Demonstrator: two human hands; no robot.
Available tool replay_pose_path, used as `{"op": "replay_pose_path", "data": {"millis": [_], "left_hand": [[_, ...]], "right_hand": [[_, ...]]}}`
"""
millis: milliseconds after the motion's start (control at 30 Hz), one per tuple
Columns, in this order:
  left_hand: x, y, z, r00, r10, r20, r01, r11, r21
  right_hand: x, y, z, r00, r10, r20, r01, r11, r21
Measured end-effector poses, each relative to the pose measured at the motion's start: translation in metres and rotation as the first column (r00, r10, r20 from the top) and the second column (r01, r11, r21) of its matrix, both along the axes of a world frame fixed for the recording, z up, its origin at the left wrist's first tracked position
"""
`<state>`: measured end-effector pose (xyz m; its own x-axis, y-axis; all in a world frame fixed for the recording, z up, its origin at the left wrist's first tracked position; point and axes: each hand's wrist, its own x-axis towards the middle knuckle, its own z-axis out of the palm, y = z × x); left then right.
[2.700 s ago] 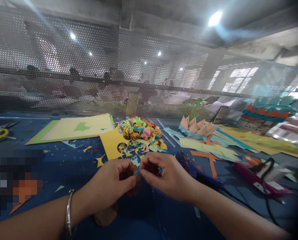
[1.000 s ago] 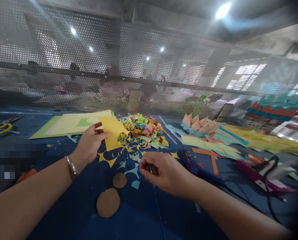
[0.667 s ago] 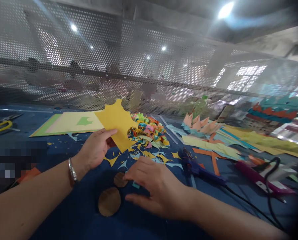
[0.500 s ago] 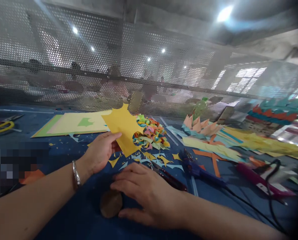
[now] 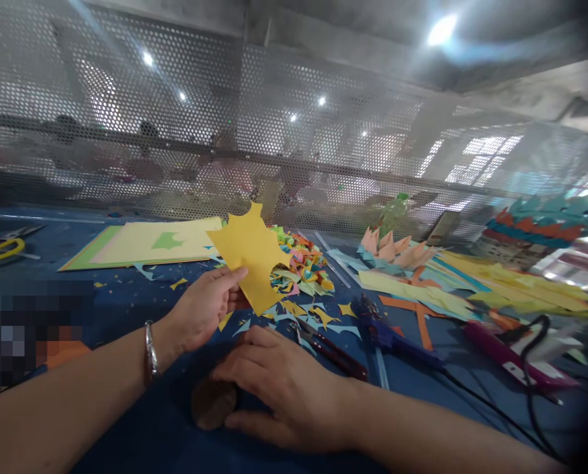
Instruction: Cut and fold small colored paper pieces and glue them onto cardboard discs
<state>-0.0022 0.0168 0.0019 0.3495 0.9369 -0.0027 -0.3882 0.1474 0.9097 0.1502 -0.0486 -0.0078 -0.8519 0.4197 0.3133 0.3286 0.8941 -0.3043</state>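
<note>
Between the thumb and fingers of my left hand (image 5: 209,306) is a yellow paper cutout (image 5: 249,253), held upright above the table. Its upper and right edges are scalloped into points. My right hand (image 5: 284,388) curls around the right side of a flat brown disc (image 5: 213,401), its fingertips and thumb at the disc's edge. Just beyond that hand lies a pair of dark red-handled scissors (image 5: 336,352), partly hidden by it. Yellow and light blue paper scraps (image 5: 323,316) are scattered behind my hands.
Coloured paper sheets (image 5: 140,247) lie at back left, near yellow-handled scissors (image 5: 4,250). A scrap heap (image 5: 308,260) sits behind the cutout. To the right are a blue glue gun (image 5: 397,342) with a cord, a magenta tool (image 5: 515,359) and peach paper points (image 5: 387,247). Perforated metal (image 5: 199,131) stands behind.
My left hand has shifted the yellow cutout slightly right and turned it a little more upright. My right hand and the brown disc have moved slightly left together, uncovering more of the dark red-handled scissors.
</note>
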Motion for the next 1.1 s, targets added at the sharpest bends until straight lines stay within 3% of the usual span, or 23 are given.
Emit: {"op": "replay_pose_path", "data": {"millis": [100, 200, 333, 433, 533, 833, 1100], "left_hand": [[0.001, -0.002, 0.001, 1.000, -0.017, 0.013, 0.017, 1.000, -0.013], [0.003, -0.006, 0.005, 1.000, -0.024, 0.015, 0.025, 0.999, -0.047], [0.003, -0.009, 0.009, 0.995, 0.096, -0.030, -0.099, 0.985, -0.139], [0.003, -0.010, 0.009, 0.998, 0.055, -0.005, -0.055, 0.991, -0.125], [0.003, -0.011, 0.008, 0.998, -0.038, 0.043, 0.041, 0.996, -0.075], [0.003, -0.015, 0.009, 0.993, -0.088, 0.084, 0.096, 0.991, -0.096], [0.006, -0.020, 0.012, 0.997, -0.060, 0.048, 0.063, 0.996, -0.060]], "right_hand": [[0.002, 0.000, 0.002, 0.995, -0.005, -0.102, 0.010, 0.999, 0.045], [0.010, 0.003, 0.007, 0.964, -0.104, -0.245, 0.133, 0.986, 0.105], [0.026, 0.013, 0.009, 0.888, -0.321, -0.330, 0.391, 0.904, 0.174], [0.033, 0.020, 0.007, 0.839, -0.414, -0.353, 0.506, 0.832, 0.227], [0.035, 0.023, 0.004, 0.826, -0.448, -0.342, 0.540, 0.803, 0.253], [0.034, 0.024, 0.007, 0.799, -0.465, -0.381, 0.583, 0.753, 0.305], [0.032, 0.024, 0.007, 0.786, -0.487, -0.381, 0.605, 0.731, 0.315]]}}
